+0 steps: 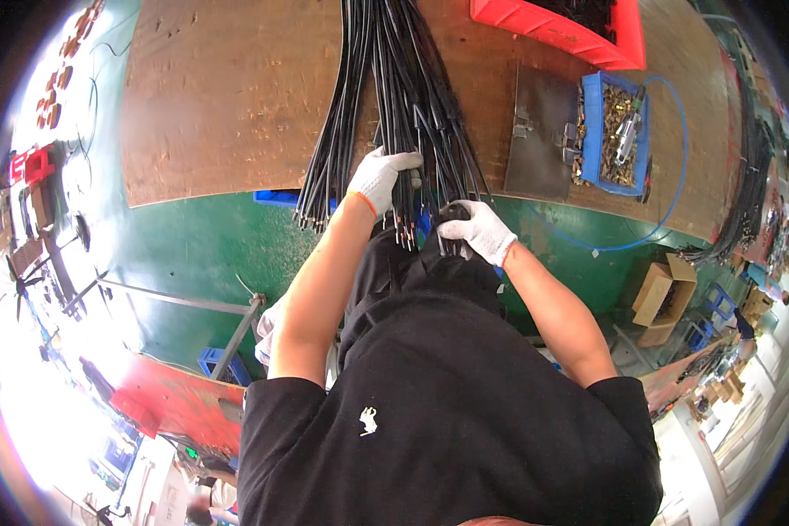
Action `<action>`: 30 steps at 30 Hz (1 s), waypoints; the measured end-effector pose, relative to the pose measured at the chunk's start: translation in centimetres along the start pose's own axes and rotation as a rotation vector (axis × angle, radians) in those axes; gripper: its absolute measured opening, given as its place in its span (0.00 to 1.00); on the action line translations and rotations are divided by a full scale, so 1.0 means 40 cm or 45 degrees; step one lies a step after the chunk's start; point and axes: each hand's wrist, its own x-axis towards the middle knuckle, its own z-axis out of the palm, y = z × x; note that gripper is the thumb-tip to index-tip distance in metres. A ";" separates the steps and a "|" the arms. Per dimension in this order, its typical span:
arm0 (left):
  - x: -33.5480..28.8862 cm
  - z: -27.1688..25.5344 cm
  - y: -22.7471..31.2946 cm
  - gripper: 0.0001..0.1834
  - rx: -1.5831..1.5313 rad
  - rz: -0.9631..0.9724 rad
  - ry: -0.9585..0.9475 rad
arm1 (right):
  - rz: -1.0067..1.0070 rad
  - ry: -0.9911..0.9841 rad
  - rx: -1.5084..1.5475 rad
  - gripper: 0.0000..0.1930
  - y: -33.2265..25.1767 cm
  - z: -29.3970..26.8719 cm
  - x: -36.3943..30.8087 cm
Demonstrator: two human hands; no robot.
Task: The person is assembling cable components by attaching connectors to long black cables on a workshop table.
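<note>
A thick bundle of long black cables (386, 79) runs down the table and fans out over its near edge. Some of the stripped ends at the bottom show a copper or orange tint. My left hand (379, 179), in a white glove with an orange cuff, is closed around part of the bundle a little above the ends. Lower and to the right, my right hand (480, 230), gloved the same way, has its fingers curled on the cable ends near my lap. Its fingertips are partly hidden among the dark cables and my black clothing.
On the brown wooden table (228, 96), a red crate (570, 31) stands at the back right. A blue bin (593, 131) holds small brass-coloured fittings and a metallic hand tool (627, 138) with a blue hose (685, 131). Beside it lies a dark metal plate (539, 131). Cardboard boxes (666, 294) sit lower right.
</note>
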 end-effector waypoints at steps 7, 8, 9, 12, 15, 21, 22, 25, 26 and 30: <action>-0.016 -0.025 -0.005 0.11 -0.063 0.041 0.103 | -0.364 0.421 -0.631 0.22 -0.160 0.048 0.176; -0.018 -0.044 -0.003 0.11 -0.118 0.027 0.046 | -0.390 0.483 -0.690 0.22 -0.189 0.051 0.210; -0.019 -0.060 -0.002 0.12 -0.173 0.012 -0.010 | -0.415 0.543 -0.750 0.23 -0.221 0.053 0.244; -0.048 -0.048 0.037 0.10 -0.134 0.014 -0.012 | -0.423 0.686 -0.789 0.26 -0.314 0.041 0.328; -0.048 -0.045 0.048 0.10 -0.124 -0.018 -0.005 | -0.493 0.846 -0.797 0.29 -0.364 0.029 0.363; -0.016 -0.076 0.005 0.09 -0.295 -0.079 -0.067 | -0.384 0.417 -1.264 0.25 -0.351 0.026 0.229; -0.019 -0.064 0.009 0.11 -0.270 -0.044 -0.101 | -0.341 0.382 -1.401 0.24 -0.347 0.035 0.200; -0.020 -0.029 0.010 0.12 -0.118 -0.010 -0.047 | -0.368 0.284 -1.689 0.24 -0.314 0.051 0.162; -0.012 -0.030 0.001 0.12 -0.119 -0.004 -0.051 | -0.352 0.202 -1.679 0.23 -0.316 0.056 0.154; -0.011 -0.038 0.004 0.10 -0.131 -0.035 -0.095 | -0.327 0.149 -1.367 0.23 -0.274 0.035 0.143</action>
